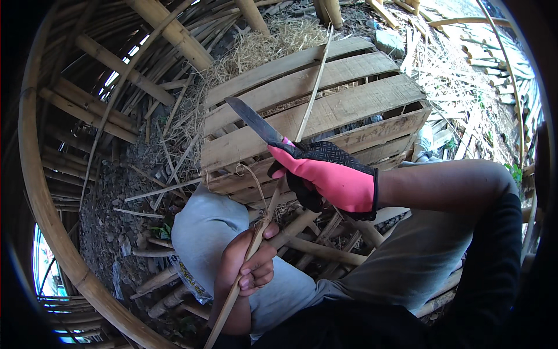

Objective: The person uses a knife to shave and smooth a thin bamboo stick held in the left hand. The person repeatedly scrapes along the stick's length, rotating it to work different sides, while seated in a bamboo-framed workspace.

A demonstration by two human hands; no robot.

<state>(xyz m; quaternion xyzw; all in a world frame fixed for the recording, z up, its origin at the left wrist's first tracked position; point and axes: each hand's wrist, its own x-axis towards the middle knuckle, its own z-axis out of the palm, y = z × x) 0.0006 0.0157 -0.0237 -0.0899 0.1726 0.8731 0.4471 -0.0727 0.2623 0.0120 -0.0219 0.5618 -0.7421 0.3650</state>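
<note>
A long thin bamboo strip (314, 87) slants from the lower middle up across a wooden crate. My bare left hand (251, 264) is closed round its lower part, just above my lap. In a pink and black glove, my right hand (334, 177) grips a knife (254, 120) whose dark blade points up and left over the crate. The strip passes under the gloved fingers; whether the blade's edge touches it is hidden. A thin curled shaving (256, 179) stands off the strip between the two hands. The knife's handle is mostly covered by the glove.
The slatted crate (360, 96) stands in front of my knees, with pale shavings (273, 43) heaped behind it. A bamboo pole (55, 227) curves down the left side. Bamboo poles (325, 251) lie below my hands, and loose strips (163, 191) litter the dark ground.
</note>
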